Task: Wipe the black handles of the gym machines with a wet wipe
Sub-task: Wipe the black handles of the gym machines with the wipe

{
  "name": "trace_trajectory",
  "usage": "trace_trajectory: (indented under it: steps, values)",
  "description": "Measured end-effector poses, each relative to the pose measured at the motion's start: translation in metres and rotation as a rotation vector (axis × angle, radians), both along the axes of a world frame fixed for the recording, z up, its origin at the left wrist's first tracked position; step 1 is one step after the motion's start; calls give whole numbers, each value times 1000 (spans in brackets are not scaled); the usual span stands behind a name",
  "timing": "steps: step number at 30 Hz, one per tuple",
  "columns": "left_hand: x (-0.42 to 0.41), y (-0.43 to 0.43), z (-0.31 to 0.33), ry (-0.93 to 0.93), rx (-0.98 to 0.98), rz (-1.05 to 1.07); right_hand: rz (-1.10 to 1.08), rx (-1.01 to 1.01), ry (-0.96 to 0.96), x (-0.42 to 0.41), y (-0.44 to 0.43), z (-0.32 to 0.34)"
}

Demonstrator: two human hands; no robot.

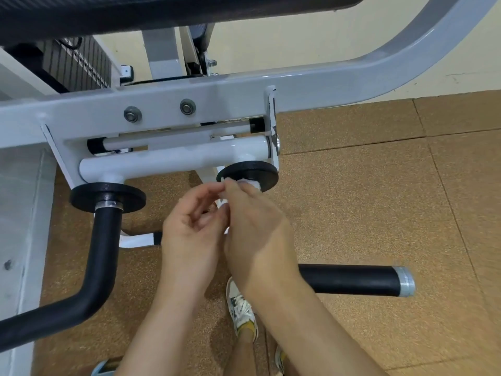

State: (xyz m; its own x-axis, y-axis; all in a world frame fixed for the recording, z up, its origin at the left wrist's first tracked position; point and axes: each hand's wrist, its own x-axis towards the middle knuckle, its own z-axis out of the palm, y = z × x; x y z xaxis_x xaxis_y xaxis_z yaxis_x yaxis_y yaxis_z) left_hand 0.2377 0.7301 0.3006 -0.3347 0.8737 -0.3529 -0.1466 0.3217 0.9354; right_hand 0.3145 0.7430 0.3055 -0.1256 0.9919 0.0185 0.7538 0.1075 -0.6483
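Observation:
Two black handles hang from a white pivot tube (173,158) of the gym machine. The left black handle (100,256) bends down and off to the lower left. The right black handle (349,279) runs right to a silver end cap; its upper part is hidden behind my hands. My right hand (257,234) grips a white wet wipe (250,183) against the top of that handle, just under its black disc (248,172). My left hand (192,232) pinches the wipe's edge with thumb and fingertips, touching my right hand.
The grey machine frame (244,93) crosses above the handles, with a dark pad (162,9) at the top and a weight stack (76,63) at the back left. Brown cork-like floor tiles (379,185) lie below. My shoe (241,310) stands under my arms.

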Motion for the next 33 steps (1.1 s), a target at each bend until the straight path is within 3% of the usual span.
trace_trajectory:
  steps: [2, 4, 7, 11, 14, 16, 17, 20, 22, 26, 29, 31, 33]
  values:
    - [2, 1, -5, 116, -33, -56, -26, -21, 90, 10, 5, 0]
    - [6, 5, -13, 362, -31, -101, -69, -51, 225, 21, 7, 0]
    - [15, 12, -15, 572, 3, -61, -97, -15, 165, 28, 6, -4]
    - [15, 23, -20, 489, -128, 111, -54, 37, -6, 29, 5, -6]
    - [16, 22, -26, 135, -276, 223, 33, 42, -4, 31, 5, 1]
    - [18, 18, -22, 17, -294, 228, 103, -21, -44, 34, 5, 3]
    - [20, 17, -18, 74, -259, 180, 121, -59, -62, 37, 6, 4]
    - [22, 17, -13, 529, -149, -32, 126, -134, -75, 45, 12, 2]
    - [22, 21, -14, 581, -177, -13, 110, -166, -48, 49, 14, 0]
    - [18, 32, -18, -73, -345, 225, 94, -235, -8, 54, 12, -3]
    - [14, 32, -16, -284, -394, 266, 13, -280, 71, 54, 15, -2]
    - [19, 26, -16, -148, -312, 251, -3, -297, 118, 53, 16, 0]
    - [27, 19, -13, 235, -224, 150, 9, -298, 146, 52, 16, 2]
